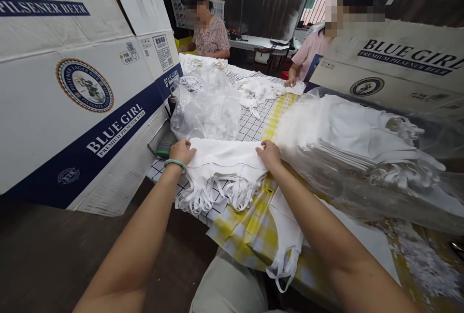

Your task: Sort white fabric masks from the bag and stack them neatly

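A stack of white strappy camisoles (226,156) lies on the table in front of me, with its many thin straps hanging toward me. My left hand (183,152), a green bangle at its wrist, is closed on the far left corner of the stack. At the far right corner, my right hand (268,153) grips the cloth with curled fingers. One more white camisole (286,226) hangs over the table's near edge, partly under my right forearm. Just beyond the stack sits a crumpled clear plastic bag (210,105).
A large beer carton (119,86) stands close on the left. To the right, a thick pile of white garments (362,129) lies in clear plastic, with another carton (398,71) behind. Two people (212,33) sit across the table, white garments (257,88) before them.
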The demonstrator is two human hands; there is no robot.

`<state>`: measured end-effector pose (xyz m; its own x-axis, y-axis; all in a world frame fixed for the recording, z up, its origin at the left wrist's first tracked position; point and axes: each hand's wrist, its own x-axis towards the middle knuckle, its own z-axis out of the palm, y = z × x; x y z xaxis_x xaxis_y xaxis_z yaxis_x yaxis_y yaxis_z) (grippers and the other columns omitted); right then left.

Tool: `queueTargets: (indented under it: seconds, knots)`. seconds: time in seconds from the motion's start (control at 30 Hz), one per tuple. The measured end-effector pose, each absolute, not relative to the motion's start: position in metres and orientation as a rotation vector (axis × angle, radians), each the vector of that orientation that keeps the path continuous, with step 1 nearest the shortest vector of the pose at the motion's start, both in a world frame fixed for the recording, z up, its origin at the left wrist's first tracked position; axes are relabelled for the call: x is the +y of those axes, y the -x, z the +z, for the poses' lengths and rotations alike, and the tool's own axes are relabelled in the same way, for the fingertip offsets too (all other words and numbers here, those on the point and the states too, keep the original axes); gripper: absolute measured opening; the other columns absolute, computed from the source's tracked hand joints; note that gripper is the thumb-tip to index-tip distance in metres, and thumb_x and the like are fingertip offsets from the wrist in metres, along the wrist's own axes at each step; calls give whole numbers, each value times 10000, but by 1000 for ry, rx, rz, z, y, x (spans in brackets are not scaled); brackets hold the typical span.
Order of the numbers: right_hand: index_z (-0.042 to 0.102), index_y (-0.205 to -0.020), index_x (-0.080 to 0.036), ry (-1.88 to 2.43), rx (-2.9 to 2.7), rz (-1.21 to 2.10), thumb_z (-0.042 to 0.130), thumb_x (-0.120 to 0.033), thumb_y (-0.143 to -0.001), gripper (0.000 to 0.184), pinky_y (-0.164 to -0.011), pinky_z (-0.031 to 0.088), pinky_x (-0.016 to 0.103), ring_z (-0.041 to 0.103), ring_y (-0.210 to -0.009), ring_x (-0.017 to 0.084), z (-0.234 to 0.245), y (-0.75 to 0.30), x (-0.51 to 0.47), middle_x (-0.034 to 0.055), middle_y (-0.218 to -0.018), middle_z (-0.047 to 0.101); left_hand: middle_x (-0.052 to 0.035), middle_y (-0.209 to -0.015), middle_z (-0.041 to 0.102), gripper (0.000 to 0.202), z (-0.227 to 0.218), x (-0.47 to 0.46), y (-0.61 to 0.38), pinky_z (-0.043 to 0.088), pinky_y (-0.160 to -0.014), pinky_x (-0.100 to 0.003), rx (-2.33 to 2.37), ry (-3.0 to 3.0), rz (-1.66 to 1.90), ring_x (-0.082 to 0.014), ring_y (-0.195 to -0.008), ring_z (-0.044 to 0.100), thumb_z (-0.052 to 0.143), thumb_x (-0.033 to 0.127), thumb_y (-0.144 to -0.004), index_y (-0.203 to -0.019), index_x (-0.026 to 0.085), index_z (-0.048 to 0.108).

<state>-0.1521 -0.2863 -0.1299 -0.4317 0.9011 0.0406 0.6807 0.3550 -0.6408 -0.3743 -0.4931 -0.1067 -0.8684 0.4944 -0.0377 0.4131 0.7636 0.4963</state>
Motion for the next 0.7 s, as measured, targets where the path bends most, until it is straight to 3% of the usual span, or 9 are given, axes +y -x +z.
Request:
queueTargets:
  seconds: [0.17, 0.33, 0.4, 0.53, 0.7]
  knots:
    - [599, -1081, -191, 1231, -2089, 881, 550, -212, -735, 351, -806, 441, 313, 572, -800, 177, -128, 157, -293, 16, -819, 636, -69, -909, 670, 363, -106, -487, 380, 472, -807, -293, 2748, -613, 959, -219, -898, 640, 692, 239, -685, -1020, 141, 593]
    - [645, -920, -188, 1344, -2037, 1057, 607, -256, -682, 250, -732, 451, 277, 589, -761, 162, -127, 156, -292, 15, -817, 664, -82, -956, 671, 519, -113, -481, 384, 485, -757, -299, 2681, -548, 1044, -212, -844, 650, 741, 295, -637, -1091, 141, 542]
    - [651, -868, -187, 1374, -2052, 1076, 627, -281, -676, 215, -683, 443, 270, 591, -747, 163, -124, 156, -290, 22, -830, 670, -100, -994, 667, 454, -115, -481, 385, 479, -773, -310, 2747, -572, 953, -234, -891, 640, 740, 258, -614, -1020, 150, 567]
    - [632, -728, -201, 1366, -2105, 1043, 590, -279, -720, 89, -657, 414, 262, 579, -741, 159, -119, 156, -286, 14, -796, 669, -84, -884, 678, 101, -116, -482, 386, 461, -799, -318, 2854, -665, 831, -254, -904, 626, 623, 198, -670, -763, 179, 589]
    - [585, -717, -196, 1340, -2289, 852, 649, -293, -700, 118, -644, 366, 262, 536, -727, 163, -120, 160, -284, 25, -779, 638, -58, -883, 678, 196, -111, -480, 382, 464, -787, -293, 2844, -759, 893, -219, -853, 624, 608, 266, -704, -879, 178, 617]
